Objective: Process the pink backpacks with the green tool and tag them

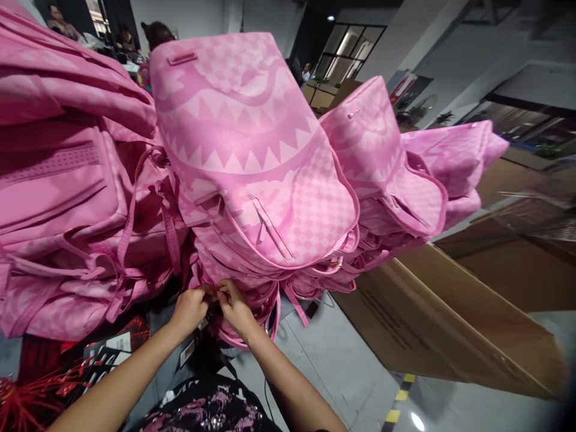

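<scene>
Black, pink-patterned clothing (211,410) sits closest — and beyond it left hand (191,309) and right hand (234,308) work close together, fingers curled, what they grasp too hidden to tell, just below the pink checkered, tooth-printed fabric backpack (252,150) atop a pink fabric pile (252,280).

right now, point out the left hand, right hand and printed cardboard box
Left hand (191,309), head view: back of hand
Right hand (236,310), head view: back of hand
Printed cardboard box (416,324), head view: outer wall

The view is taken from head height and aimed forward and down; the left hand (191,309) and right hand (234,310) are seen from close above.
</scene>
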The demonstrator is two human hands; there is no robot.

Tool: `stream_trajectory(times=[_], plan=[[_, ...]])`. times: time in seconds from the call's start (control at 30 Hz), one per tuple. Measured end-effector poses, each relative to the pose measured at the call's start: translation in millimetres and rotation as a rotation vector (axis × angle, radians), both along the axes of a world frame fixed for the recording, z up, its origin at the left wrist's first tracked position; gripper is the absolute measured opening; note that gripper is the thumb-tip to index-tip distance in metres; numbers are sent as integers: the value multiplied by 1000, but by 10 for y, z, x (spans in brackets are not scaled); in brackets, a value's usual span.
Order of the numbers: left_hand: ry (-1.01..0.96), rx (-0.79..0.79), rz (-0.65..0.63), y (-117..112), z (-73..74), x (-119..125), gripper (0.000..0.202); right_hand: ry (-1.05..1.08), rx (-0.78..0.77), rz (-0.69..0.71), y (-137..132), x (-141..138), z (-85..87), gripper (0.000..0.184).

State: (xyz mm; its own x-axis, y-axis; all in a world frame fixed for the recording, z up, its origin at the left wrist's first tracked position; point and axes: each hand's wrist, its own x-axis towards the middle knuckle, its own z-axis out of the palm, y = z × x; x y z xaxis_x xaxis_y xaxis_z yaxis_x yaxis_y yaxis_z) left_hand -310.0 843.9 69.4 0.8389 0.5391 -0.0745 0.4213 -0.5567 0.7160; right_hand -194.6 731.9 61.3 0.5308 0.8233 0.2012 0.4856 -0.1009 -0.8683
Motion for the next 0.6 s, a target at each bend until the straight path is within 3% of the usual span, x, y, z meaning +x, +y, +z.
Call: stream_trajectory(times=[0.17, 0.37, 0.6], plan=[[-46, -39, -99, 54, -2, 8, 29, 52, 2, -5, -22, 5, 26, 15], [-106, -119, -123, 48, -34, 36, 19, 70, -1, -57, -17, 25, 49, 16], [-116, -141, -20, -60, -60, 92, 20, 82, 23, -43, -46, 89, 50, 25]])
